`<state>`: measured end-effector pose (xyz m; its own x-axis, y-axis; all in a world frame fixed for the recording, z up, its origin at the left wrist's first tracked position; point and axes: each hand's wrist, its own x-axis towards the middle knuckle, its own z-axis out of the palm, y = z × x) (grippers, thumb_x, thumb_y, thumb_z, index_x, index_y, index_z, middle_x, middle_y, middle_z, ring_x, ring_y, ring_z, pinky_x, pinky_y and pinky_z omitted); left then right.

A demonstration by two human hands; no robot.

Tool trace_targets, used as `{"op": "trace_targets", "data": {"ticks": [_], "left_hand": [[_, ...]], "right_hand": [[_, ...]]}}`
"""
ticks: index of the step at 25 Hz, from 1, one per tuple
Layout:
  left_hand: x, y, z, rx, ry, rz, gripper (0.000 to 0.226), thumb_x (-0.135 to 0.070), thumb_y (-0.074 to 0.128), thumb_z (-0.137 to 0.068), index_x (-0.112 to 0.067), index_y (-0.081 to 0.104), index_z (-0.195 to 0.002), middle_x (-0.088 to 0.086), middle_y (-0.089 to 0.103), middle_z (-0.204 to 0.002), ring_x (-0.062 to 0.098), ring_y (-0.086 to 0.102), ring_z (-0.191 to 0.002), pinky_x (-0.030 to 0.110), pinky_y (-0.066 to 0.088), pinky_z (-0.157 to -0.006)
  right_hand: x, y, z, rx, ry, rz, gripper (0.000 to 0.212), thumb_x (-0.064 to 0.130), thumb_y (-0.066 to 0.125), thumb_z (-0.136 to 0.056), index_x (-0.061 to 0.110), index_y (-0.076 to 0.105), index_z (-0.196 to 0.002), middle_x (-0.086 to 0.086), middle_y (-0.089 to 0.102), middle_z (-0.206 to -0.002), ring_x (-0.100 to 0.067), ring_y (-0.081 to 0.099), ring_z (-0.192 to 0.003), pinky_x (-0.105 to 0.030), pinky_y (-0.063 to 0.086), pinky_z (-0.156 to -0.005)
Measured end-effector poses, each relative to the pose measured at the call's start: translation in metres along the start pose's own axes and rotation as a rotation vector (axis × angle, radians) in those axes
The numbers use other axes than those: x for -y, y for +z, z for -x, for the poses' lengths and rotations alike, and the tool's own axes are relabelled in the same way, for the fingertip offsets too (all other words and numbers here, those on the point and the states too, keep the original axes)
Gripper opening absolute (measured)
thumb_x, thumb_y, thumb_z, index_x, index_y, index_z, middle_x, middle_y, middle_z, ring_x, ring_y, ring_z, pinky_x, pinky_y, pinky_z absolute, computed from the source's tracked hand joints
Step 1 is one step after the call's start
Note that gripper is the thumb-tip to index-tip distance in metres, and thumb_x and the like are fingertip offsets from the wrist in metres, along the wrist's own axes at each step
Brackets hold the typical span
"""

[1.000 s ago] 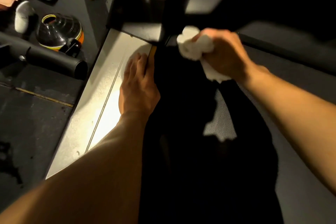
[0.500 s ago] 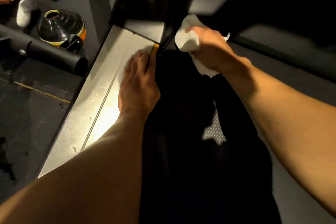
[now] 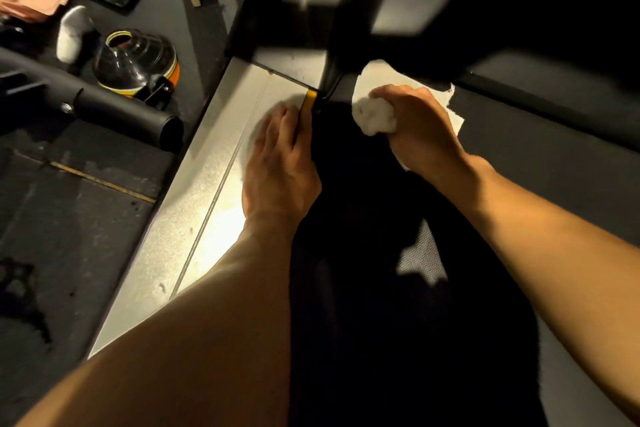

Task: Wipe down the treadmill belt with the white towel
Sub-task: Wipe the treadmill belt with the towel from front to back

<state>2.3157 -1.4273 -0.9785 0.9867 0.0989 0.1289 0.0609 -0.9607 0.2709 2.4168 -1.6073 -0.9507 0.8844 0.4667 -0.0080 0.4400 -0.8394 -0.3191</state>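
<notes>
- The right hand (image 3: 420, 130) has its fingers clamped on the bunched white towel (image 3: 375, 114), pressing it onto the treadmill belt (image 3: 420, 256) at its front end, just below the dark motor cover (image 3: 519, 3).
- The left hand (image 3: 278, 163) lies flat with fingers together and holding nothing, braced on the silver side rail (image 3: 194, 204) beside the belt's edge, near a yellow marker (image 3: 307, 104).
- Most of the belt sits in deep shadow; only a small textured patch is lit, so I cannot tell which parts are already clean.
- To do this stroke well, I would keep the towel flat against the belt rather than balled, so more cloth meets the surface.
- Loose towel corners trail close to the gap under the cover; it seems wise to keep them gathered so they do not catch there.
- The braced left palm probably steadies the reach; leaning on the rail and not the belt should stop the belt sliding underfoot of the wipe.
- Overlapping strokes drawn back toward the body would likely cover the width evenly.
</notes>
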Motion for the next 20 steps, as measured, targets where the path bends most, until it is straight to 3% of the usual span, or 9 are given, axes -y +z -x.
{"op": "trace_targets", "data": {"ticks": [2, 4, 7, 9, 10, 13, 16, 18, 20], "left_hand": [[0.000, 0.000, 0.000, 0.003, 0.008, 0.003, 0.055, -0.029, 0.043, -0.096, -0.007, 0.035, -0.146, 0.017, 0.041, -0.145, 0.035, 0.031, -0.139, 0.044, 0.023, -0.116], [-0.001, 0.000, 0.002, 0.005, 0.009, 0.009, 0.056, -0.029, 0.042, -0.096, -0.006, 0.034, -0.146, 0.018, 0.041, -0.146, 0.034, 0.031, -0.140, 0.044, 0.024, -0.116], [-0.001, 0.000, 0.002, 0.019, -0.007, 0.016, 0.053, -0.021, 0.045, -0.097, -0.006, 0.033, -0.146, 0.016, 0.039, -0.148, 0.032, 0.030, -0.141, 0.044, 0.024, -0.116], [-0.004, 0.001, 0.003, 0.010, 0.005, 0.016, 0.051, -0.015, 0.051, -0.094, -0.006, 0.039, -0.143, 0.016, 0.044, -0.143, 0.034, 0.036, -0.137, 0.044, 0.029, -0.115], [-0.005, 0.000, 0.003, 0.001, 0.005, 0.018, 0.049, -0.014, 0.053, -0.093, -0.006, 0.042, -0.140, 0.015, 0.048, -0.139, 0.034, 0.041, -0.133, 0.044, 0.035, -0.111], [-0.007, -0.004, 0.001, -0.017, -0.011, 0.019, 0.038, -0.019, 0.053, -0.089, -0.011, 0.052, -0.126, 0.008, 0.055, -0.119, 0.028, 0.053, -0.108, 0.039, 0.050, -0.090], [-0.007, -0.005, -0.002, -0.036, 0.040, -0.069, 0.031, -0.014, 0.053, -0.084, -0.008, 0.054, -0.114, 0.007, 0.052, -0.104, 0.024, 0.047, -0.092, 0.031, 0.045, -0.073], [-0.007, -0.002, 0.001, -0.010, 0.076, -0.122, 0.042, -0.014, 0.050, -0.086, -0.004, 0.048, -0.127, 0.012, 0.051, -0.120, 0.030, 0.047, -0.108, 0.036, 0.047, -0.085], [-0.009, 0.000, 0.004, 0.061, 0.041, -0.126, 0.056, -0.022, 0.047, -0.091, -0.004, 0.035, -0.142, 0.016, 0.041, -0.140, 0.033, 0.038, -0.127, 0.044, 0.041, -0.103]], "right_hand": [[0.007, -0.003, 0.027, 0.070, -0.086, -0.142, 0.043, 0.003, 0.059, -0.077, 0.016, 0.063, -0.118, -0.007, 0.066, -0.111, -0.025, 0.060, -0.101, -0.025, 0.042, -0.080], [-0.006, -0.007, 0.033, 0.178, -0.140, -0.144, 0.045, 0.000, 0.059, -0.079, 0.015, 0.063, -0.121, -0.010, 0.064, -0.115, -0.028, 0.059, -0.106, -0.033, 0.045, -0.088], [-0.035, -0.014, 0.010, 0.080, 0.064, -0.211, 0.036, 0.010, 0.054, -0.082, 0.031, 0.064, -0.110, -0.004, 0.062, -0.111, -0.033, 0.056, -0.109, -0.038, 0.045, -0.093], [-0.028, -0.013, 0.013, -0.001, 0.121, -0.160, 0.028, 0.013, 0.052, -0.076, 0.029, 0.061, -0.098, 0.000, 0.065, -0.097, -0.031, 0.059, -0.096, -0.039, 0.049, -0.082], [-0.023, -0.008, 0.023, 0.005, 0.079, -0.153, 0.029, 0.011, 0.051, -0.074, 0.028, 0.063, -0.094, -0.001, 0.065, -0.092, -0.029, 0.059, -0.090, -0.037, 0.049, -0.078], [-0.004, -0.006, 0.067, 0.060, -0.020, -0.116, 0.049, -0.006, 0.053, -0.078, 0.019, 0.065, -0.119, -0.012, 0.062, -0.106, -0.029, 0.056, -0.097, -0.029, 0.038, -0.077], [-0.025, -0.021, 0.060, -0.014, 0.180, -0.280, 0.027, 0.018, 0.053, -0.078, 0.018, 0.069, -0.100, -0.009, 0.065, -0.102, -0.031, 0.056, -0.098, -0.040, 0.044, -0.082], [-0.027, -0.017, 0.056, 0.005, 0.306, -0.182, 0.028, 0.030, 0.046, -0.070, 0.015, 0.064, -0.085, -0.007, 0.065, -0.092, -0.030, 0.056, -0.089, -0.041, 0.047, -0.081], [-0.011, 0.000, 0.069, 0.006, 0.239, -0.205, 0.018, 0.024, 0.050, -0.070, 0.020, 0.064, -0.080, -0.003, 0.063, -0.087, -0.026, 0.055, -0.085, -0.034, 0.045, -0.078]]}}
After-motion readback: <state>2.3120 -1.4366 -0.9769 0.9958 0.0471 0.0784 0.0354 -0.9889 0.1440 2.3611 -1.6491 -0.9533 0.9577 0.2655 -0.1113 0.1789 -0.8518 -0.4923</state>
